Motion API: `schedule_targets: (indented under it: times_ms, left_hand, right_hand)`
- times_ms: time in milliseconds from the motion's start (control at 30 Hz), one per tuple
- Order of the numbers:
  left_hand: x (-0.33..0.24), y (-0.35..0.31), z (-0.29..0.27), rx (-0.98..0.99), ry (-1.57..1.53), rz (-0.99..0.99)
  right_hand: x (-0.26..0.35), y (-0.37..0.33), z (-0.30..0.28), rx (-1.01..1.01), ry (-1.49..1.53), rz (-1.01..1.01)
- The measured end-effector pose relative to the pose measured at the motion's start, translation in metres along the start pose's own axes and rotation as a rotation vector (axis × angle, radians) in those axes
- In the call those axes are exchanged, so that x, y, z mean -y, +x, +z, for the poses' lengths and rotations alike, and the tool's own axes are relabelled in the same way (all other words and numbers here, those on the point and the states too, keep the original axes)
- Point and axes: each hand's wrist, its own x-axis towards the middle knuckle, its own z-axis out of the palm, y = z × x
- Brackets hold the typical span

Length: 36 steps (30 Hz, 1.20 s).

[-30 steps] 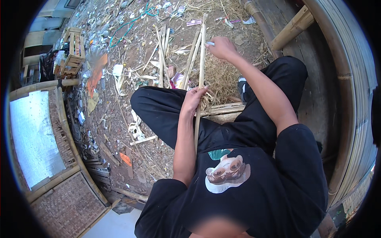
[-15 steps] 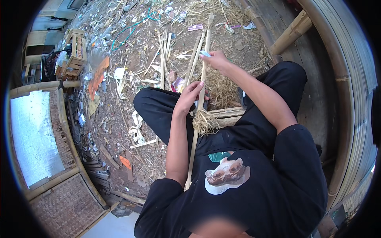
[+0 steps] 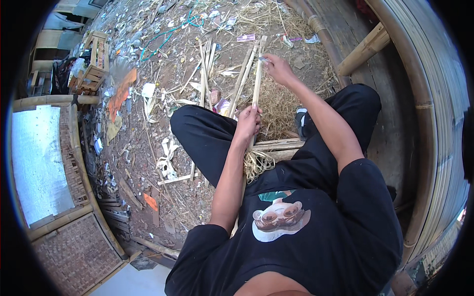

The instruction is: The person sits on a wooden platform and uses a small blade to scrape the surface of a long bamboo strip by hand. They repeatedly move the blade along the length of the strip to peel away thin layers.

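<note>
A long pale bamboo strip [image 3: 257,81] runs from beside my torso, past my lap and out over the ground. My left hand [image 3: 248,122] is closed around it near my left knee. Close to the strip's far end, my right hand [image 3: 280,70] grips a small knife [image 3: 263,59]; only a short bit of its blade shows, next to the strip's right edge. A tangle of curly bamboo shavings [image 3: 257,166] lies at my lap, beside the strip. Just beyond it, bamboo slats [image 3: 279,146] cross between my legs.
More split bamboo strips [image 3: 241,79] lie beyond my left knee. A heap of fine shavings [image 3: 276,108] covers the ground between my legs. Litter is strewn around. A wooden crate [image 3: 94,64] and a woven bamboo panel [image 3: 81,246] stand left; a bamboo-edged platform [image 3: 340,39] borders the right.
The strip has slid back toward me, its far end now nearer. My left hand has drawn slightly nearer; my right hand has shifted a little outward and right with the knife.
</note>
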Motion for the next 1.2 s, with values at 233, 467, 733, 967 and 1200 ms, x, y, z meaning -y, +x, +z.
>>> schedule_targets:
  times_ms: [233, 467, 733, 967, 1200]
  left_hand:
    - [0.006, -0.012, 0.01, -0.009, 0.077, -0.066]
    - [0.007, -0.017, 0.018, -0.053, 0.064, -0.019]
    - [0.015, -0.013, 0.018, -0.032, 0.053, 0.004]
    - [0.021, -0.005, 0.015, -0.048, 0.07, 0.031]
    - [0.033, 0.002, 0.009, -0.126, 0.147, 0.043]
  right_hand:
    - [-0.018, 0.012, -0.003, 0.121, -0.014, 0.014]
    - [-0.022, 0.02, -0.002, 0.011, -0.063, -0.13]
    - [-0.029, 0.016, -0.001, 0.132, -0.122, -0.06]
    - [-0.036, 0.006, 0.01, 0.207, -0.098, -0.07]
    - [-0.031, -0.011, 0.02, 0.314, -0.057, -0.003]
